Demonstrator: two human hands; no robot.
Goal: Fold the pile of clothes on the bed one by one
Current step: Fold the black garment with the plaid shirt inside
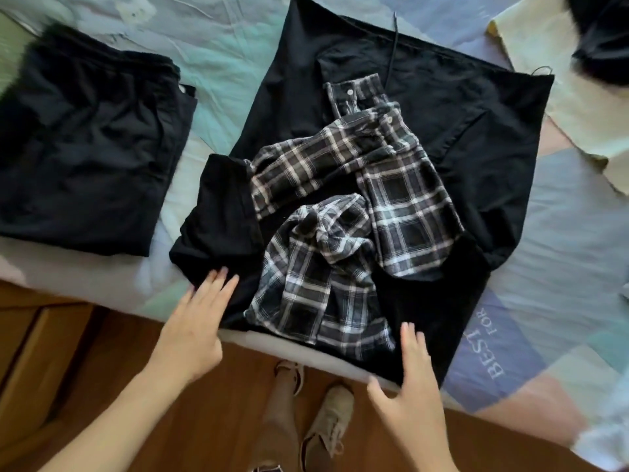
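A crumpled black-and-white plaid shirt [343,212] lies on top of a black garment [221,212] near the bed's front edge. Both rest on a larger black garment [442,107] spread flat behind them. My left hand [197,321] is flat with straight fingers, its fingertips touching the lower left edge of the black garment. My right hand [408,379] is spread open at the black cloth's front right corner, by the bed edge. Neither hand grips anything.
Folded black trousers [85,155] lie at the left on the patchwork bed cover [558,253]. Another dark garment [602,42] sits at the far right corner on a pale yellow cloth [558,97]. Below are a wooden floor [136,352], wooden furniture and my shoes [326,413].
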